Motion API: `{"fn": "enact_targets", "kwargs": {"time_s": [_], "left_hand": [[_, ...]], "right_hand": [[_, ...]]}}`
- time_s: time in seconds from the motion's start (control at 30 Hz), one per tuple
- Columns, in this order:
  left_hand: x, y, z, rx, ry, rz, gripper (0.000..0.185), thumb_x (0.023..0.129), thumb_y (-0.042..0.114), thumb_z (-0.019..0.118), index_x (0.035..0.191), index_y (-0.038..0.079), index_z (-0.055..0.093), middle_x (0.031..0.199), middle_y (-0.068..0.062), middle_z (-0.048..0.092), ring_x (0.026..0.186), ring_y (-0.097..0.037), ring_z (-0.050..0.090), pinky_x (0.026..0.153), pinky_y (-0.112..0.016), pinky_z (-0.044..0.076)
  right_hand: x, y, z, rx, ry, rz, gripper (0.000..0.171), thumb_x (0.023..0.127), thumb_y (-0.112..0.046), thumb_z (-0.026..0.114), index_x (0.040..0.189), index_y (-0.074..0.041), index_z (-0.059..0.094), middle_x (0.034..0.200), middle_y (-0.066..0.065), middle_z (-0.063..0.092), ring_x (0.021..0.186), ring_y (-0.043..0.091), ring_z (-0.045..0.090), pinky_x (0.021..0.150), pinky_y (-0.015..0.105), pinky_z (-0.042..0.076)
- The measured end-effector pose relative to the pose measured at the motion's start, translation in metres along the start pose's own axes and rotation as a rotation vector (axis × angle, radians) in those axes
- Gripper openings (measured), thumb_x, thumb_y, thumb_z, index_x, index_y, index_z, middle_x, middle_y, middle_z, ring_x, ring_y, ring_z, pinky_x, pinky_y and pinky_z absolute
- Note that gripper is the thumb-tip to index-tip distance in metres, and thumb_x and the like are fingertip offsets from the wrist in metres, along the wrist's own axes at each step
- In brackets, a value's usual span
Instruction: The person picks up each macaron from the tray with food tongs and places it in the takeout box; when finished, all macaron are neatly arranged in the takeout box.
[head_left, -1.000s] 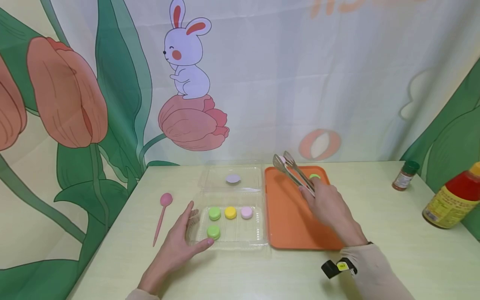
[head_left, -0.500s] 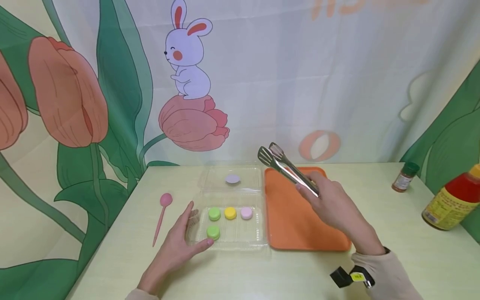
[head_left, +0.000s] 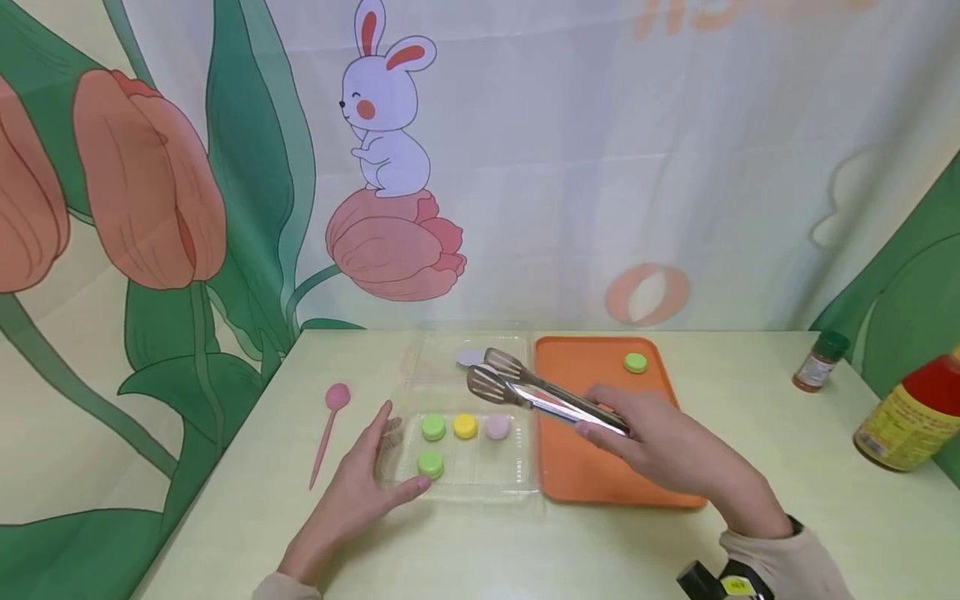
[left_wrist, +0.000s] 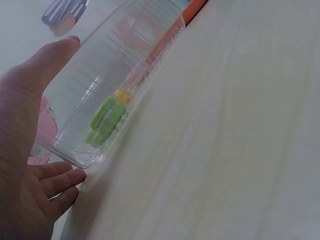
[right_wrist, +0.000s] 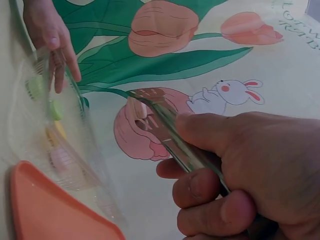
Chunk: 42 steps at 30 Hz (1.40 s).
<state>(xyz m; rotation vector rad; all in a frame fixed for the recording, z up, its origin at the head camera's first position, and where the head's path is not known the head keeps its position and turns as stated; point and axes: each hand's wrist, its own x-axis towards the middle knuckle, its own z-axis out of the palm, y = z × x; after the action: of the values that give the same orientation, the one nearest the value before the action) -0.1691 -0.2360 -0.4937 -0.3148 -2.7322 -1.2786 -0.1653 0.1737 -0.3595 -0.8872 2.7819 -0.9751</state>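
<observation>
My right hand grips metal tongs, whose slotted heads hang over the clear plastic clamshell box. Between the heads sits a pale macaron, partly hidden. The box lies with its lid folded back; inside stand two green macarons, a yellow macaron and a pale pink macaron. At the left side of the box my left hand rests, thumb and fingers spread; in the left wrist view its fingertips are by the box's corner. On the orange tray lies one green macaron.
A pink spoon lies left of the box. At the right stand a small green-capped jar and a red bottle with a yellow label. Behind the table hangs a printed curtain. A pale lilac oval shows at the lid.
The tongs have risen from the tray's far end and swung left and down over the box, the pale macaron between their heads. My left hand has stayed in place. The head view has shifted slightly.
</observation>
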Motion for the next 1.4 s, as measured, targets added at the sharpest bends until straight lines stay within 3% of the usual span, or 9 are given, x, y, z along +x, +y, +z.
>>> {"fn": "enact_targets", "kwargs": {"time_s": [0.27, 0.5, 0.73, 0.83, 1.07, 1.27, 1.4], "left_hand": [[0.001, -0.001, -0.001, -0.006, 0.0, 0.007, 0.123, 0.076, 0.062, 0.086, 0.168, 0.026, 0.013, 0.162, -0.008, 0.042, 0.149, -0.034, 0.04, 0.122, -0.057, 0.03], [0.0, 0.003, -0.003, -0.011, -0.01, -0.007, 0.124, 0.075, 0.063, 0.086, 0.168, 0.029, 0.012, 0.163, -0.008, 0.041, 0.15, -0.033, 0.039, 0.122, -0.056, 0.03], [-0.001, 0.001, -0.003, -0.015, -0.007, 0.0, 0.124, 0.075, 0.062, 0.087, 0.168, 0.026, 0.012, 0.163, -0.009, 0.04, 0.15, -0.034, 0.039, 0.122, -0.057, 0.029], [-0.001, 0.0, -0.002, -0.019, -0.006, 0.003, 0.124, 0.075, 0.061, 0.087, 0.168, 0.027, 0.013, 0.163, -0.009, 0.041, 0.149, -0.034, 0.039, 0.122, -0.057, 0.03], [0.0, 0.002, -0.001, -0.019, -0.011, -0.002, 0.123, 0.075, 0.063, 0.086, 0.168, 0.031, 0.012, 0.163, -0.007, 0.041, 0.149, -0.032, 0.039, 0.122, -0.056, 0.03], [-0.001, 0.002, -0.002, -0.011, -0.011, -0.002, 0.123, 0.075, 0.063, 0.086, 0.168, 0.032, 0.011, 0.164, -0.008, 0.039, 0.15, -0.032, 0.038, 0.123, -0.055, 0.029], [-0.001, 0.001, -0.002, -0.01, -0.01, 0.002, 0.123, 0.075, 0.062, 0.086, 0.167, 0.032, 0.01, 0.164, -0.009, 0.039, 0.15, -0.033, 0.038, 0.122, -0.056, 0.029]], "right_hand": [[0.005, -0.004, 0.021, -0.078, -0.07, -0.039, 0.034, 0.105, -0.051, 0.055, 0.119, -0.022, 0.065, 0.089, -0.014, 0.065, 0.07, 0.004, 0.057, 0.065, 0.024, 0.049], [0.009, -0.008, 0.036, -0.12, -0.13, -0.033, 0.03, 0.105, -0.05, 0.057, 0.114, -0.022, 0.065, 0.084, -0.017, 0.062, 0.07, 0.002, 0.056, 0.065, 0.025, 0.048], [0.015, -0.012, 0.043, -0.156, -0.161, -0.049, 0.034, 0.105, -0.045, 0.059, 0.12, -0.016, 0.067, 0.095, -0.014, 0.066, 0.079, 0.002, 0.059, 0.074, 0.03, 0.053], [0.019, -0.013, 0.045, -0.161, -0.176, -0.063, 0.032, 0.105, -0.042, 0.06, 0.12, -0.014, 0.068, 0.094, -0.013, 0.066, 0.078, 0.002, 0.059, 0.074, 0.031, 0.054], [0.021, -0.016, 0.048, -0.151, -0.198, -0.049, 0.017, 0.105, -0.037, 0.062, 0.102, -0.02, 0.063, 0.073, -0.009, 0.056, 0.062, 0.002, 0.05, 0.06, 0.026, 0.046], [0.021, -0.019, 0.049, -0.131, -0.215, -0.026, 0.02, 0.104, -0.033, 0.064, 0.088, -0.022, 0.059, 0.067, -0.008, 0.05, 0.056, 0.002, 0.044, 0.053, 0.023, 0.039], [0.021, -0.02, 0.05, -0.141, -0.214, -0.021, 0.02, 0.104, -0.033, 0.065, 0.088, -0.021, 0.058, 0.067, -0.009, 0.051, 0.057, 0.002, 0.045, 0.053, 0.024, 0.041]]}}
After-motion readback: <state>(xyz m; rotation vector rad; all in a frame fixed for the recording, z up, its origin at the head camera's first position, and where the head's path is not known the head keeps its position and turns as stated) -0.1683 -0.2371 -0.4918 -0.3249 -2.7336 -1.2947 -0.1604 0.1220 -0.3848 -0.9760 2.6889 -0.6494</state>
